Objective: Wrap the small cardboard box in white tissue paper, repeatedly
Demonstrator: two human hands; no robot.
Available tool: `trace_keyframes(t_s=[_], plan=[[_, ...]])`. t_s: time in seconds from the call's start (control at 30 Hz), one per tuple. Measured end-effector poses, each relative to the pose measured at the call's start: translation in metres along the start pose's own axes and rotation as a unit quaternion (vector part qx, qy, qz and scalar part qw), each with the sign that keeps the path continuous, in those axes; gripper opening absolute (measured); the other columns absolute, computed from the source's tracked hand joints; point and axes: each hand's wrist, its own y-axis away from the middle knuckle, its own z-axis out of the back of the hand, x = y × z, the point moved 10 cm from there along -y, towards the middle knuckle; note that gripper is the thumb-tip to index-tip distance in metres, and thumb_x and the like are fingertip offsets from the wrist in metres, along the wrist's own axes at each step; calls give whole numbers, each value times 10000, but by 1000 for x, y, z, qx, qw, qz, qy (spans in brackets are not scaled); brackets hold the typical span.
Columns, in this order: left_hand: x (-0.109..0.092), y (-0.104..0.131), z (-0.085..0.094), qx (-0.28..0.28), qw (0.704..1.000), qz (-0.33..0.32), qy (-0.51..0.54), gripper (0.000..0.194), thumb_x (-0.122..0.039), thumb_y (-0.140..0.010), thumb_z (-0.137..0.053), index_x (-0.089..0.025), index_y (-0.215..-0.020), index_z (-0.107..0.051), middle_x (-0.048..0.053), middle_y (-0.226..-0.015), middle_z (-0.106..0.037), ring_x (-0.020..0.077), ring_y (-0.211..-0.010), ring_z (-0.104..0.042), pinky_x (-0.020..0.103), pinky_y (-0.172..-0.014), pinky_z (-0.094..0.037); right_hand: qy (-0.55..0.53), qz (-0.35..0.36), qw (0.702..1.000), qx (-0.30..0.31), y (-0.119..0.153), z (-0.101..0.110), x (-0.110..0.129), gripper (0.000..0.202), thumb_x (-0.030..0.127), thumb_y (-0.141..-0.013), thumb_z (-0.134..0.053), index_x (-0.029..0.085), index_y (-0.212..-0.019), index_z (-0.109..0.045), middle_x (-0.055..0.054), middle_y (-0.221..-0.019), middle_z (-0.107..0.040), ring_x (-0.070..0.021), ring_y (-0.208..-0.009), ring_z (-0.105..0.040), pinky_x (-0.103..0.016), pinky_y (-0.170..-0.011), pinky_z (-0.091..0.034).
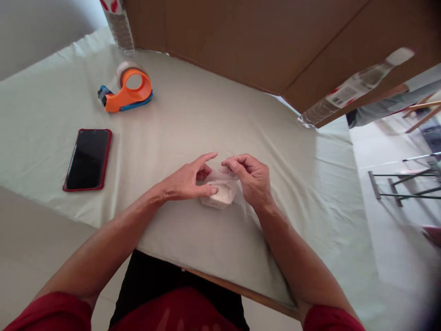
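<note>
A small whitish packet point(222, 196), wrapped in thin clear plastic, lies on the pale cloth near the table's front edge. My left hand point(189, 180) is at its left side, thumb resting on top of the packet, with the index finger stretched out and apart from the thumb. On the other side my right hand point(253, 177) pinches the clear plastic point(223, 174) between thumb and index finger, just above and right of the packet. The plastic's exact edge is hard to make out.
A red-cased phone point(88, 159) and an orange tape dispenser point(132, 92) lie on the left of the cloth point(165, 115). Behind stands a large cardboard panel point(220, 41), with a plastic bottle point(119, 27) at its left and another bottle point(354, 89) at its right.
</note>
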Motion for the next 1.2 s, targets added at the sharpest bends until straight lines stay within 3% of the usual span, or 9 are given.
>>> trace_keyframes(t_s=[0.17,0.33,0.57,0.73,0.87,0.93,1.0,1.07,1.2], plan=[[6,-1,8,-33,989,22,144,592,-350,-683,-795,-187,-1194,-545,90,-1073,-663,232,-1024,-642,371,-890,-494,-50,-31,998,-9,-9,4,-7,174,365,-845,-703,208,-786,-749,2,-694,-702,-129,-650,-601,-273,-638,-471],[3,-2,5,-14,981,21,193,247,-288,-687,-735,-175,-817,-558,27,-898,-658,154,-837,-609,287,-767,-455,-66,-68,995,0,-27,2,-17,182,373,-772,-741,198,-726,-718,11,-670,-667,-110,-607,-539,-260,-594,-431],[10,2,-3,18,983,72,167,384,-277,-694,-702,-148,-1055,-697,64,-950,-727,195,-886,-660,329,-815,-485,-47,-80,996,-6,-56,6,-37,393,591,-802,-688,205,-730,-686,-41,-813,-729,-155,-722,-630,-294,-655,-488],[13,0,-3,-5,977,83,195,548,-256,-676,-695,-115,-1205,-678,118,-1088,-760,251,-1014,-695,385,-913,-504,35,-4,989,-145,-11,54,-7,470,665,-918,-526,227,-915,-697,-36,-917,-739,-159,-799,-662,-298,-709,-496],[11,0,-4,0,979,59,193,543,-276,-687,-704,-123,-1208,-700,124,-1140,-754,277,-1113,-673,405,-974,-489,195,8,981,-7,25,16,9,469,646,-805,-702,222,-1005,-687,-62,-935,-738,-205,-791,-668,-348,-747,-514],[10,-1,-2,2,981,40,188,536,-300,-700,-714,-133,-1210,-709,124,-1158,-748,283,-1152,-653,410,-999,-473,270,12,963,11,31,0,8,614,633,-702,-790,210,-1132,-673,-120,-1126,-731,-255,-889,-683,-382,-782,-524],[11,-1,1,1,982,30,186,525,-315,-709,-716,-144,-1205,-719,122,-1169,-744,280,-1143,-649,412,-997,-468,303,9,953,10,27,-6,2,535,572,-719,-783,207,-1098,-689,-120,-1102,-741,-263,-876,-681,-388,-783,-524],[15,-2,6,-12,982,37,186,503,-317,-702,-717,-145,-1174,-734,114,-1136,-750,261,-1068,-663,398,-963,-477,275,-9,961,11,21,-3,-9,312,501,-812,-687,210,-920,-716,-81,-914,-757,-236,-788,-673,-373,-759,-524],[18,-4,18,-64,975,40,209,472,-330,-678,-715,-135,-1106,-744,104,-1070,-749,220,-945,-666,352,-881,-500,20,-95,995,-27,15,19,-39,311,486,-861,-607,209,-763,-706,-51,-753,-750,-216,-733,-696,-352,-731,-561]])
